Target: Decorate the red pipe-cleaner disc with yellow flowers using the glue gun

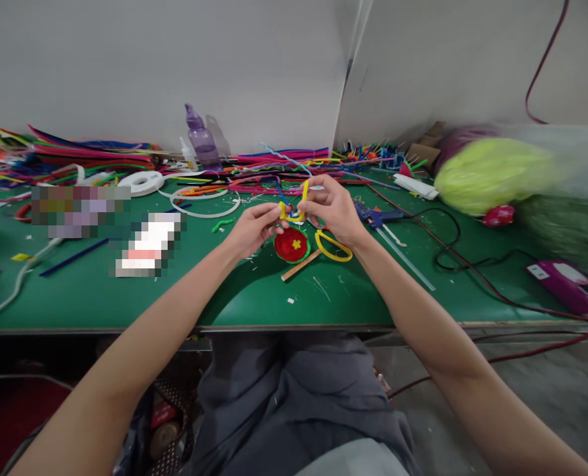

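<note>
A bent yellow pipe cleaner [294, 217] is pinched between my two hands above the green table. My left hand [256, 228] grips its curled left end with thumb and fingers. Its upright right end is between the thumb and fingers of my right hand [331, 206]. Just below lies a round red piece [288, 247] with a green rim and a small yellow flower shape on it. A yellow loop [334, 247] rests under my right wrist, beside a flat wooden stick [300, 266].
Bundles of coloured pipe cleaners [96, 152] line the back of the table [254, 297]. A purple bottle [203, 142] stands among them. Right of my hands lie a blue glue gun [380, 217] with its cable, yellow-green bagged material [492, 173] and a purple device [569, 284]. A white tape roll [140, 183] is left.
</note>
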The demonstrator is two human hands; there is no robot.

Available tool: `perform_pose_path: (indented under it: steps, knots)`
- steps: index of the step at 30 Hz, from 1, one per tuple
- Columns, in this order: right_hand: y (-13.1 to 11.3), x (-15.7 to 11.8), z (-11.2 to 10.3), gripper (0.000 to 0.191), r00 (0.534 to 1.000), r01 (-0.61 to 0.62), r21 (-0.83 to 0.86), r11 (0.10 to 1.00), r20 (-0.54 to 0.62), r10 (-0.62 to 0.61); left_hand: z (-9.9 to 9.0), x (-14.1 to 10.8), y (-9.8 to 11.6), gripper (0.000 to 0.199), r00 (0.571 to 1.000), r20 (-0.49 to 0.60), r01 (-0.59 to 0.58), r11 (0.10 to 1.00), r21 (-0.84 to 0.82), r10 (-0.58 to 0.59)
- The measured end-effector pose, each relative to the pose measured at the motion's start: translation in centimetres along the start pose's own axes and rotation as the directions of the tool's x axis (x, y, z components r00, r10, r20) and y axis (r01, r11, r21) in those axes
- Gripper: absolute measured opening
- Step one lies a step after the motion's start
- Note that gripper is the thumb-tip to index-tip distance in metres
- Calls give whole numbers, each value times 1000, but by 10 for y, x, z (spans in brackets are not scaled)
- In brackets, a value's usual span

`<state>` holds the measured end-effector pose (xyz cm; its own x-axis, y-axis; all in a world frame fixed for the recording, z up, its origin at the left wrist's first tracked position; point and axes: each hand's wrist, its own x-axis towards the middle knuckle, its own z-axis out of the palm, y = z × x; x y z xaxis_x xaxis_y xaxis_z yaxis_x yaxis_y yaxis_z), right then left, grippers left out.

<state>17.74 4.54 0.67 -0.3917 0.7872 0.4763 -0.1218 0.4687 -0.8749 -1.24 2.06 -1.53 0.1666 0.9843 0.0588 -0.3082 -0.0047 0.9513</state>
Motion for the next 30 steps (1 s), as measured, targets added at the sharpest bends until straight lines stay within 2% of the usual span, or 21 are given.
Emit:
perform_pose_path:
  steps: [3, 5, 7, 10, 14, 19, 30]
  knots:
    - [7, 0, 0, 14, 992, 96, -185, 978, -64, -109, -1, 0, -2, 21, 998, 47, 51, 999, 17, -52]
    - [11, -1, 0, 6, 976, 182, -380, 907, -46, -215, -3, -1, -3, 24, 994, 88, 61, 997, 39, -64]
    - [14, -3, -1, 14, 955, 268, -532, 803, 35, -295, -4, -1, -4, 24, 990, 122, 70, 996, 51, -75]
    - [16, -5, -1, 26, 942, 312, -637, 705, 111, -316, -3, -1, -3, 21, 985, 141, 96, 995, 28, -99]
    - [13, -6, 1, 27, 945, 290, -690, 664, 98, -311, 0, -3, 1, 17, 984, 132, 125, 992, -6, -123]
    - [12, -7, 3, 26, 954, 269, -700, 662, 97, -285, 0, -3, 2, 15, 979, 149, 138, 990, -7, -136]
    - [15, -3, -2, 32, 921, 384, -659, 647, 224, -318, -4, -4, -1, 16, 952, 233, 190, 980, 60, -199]
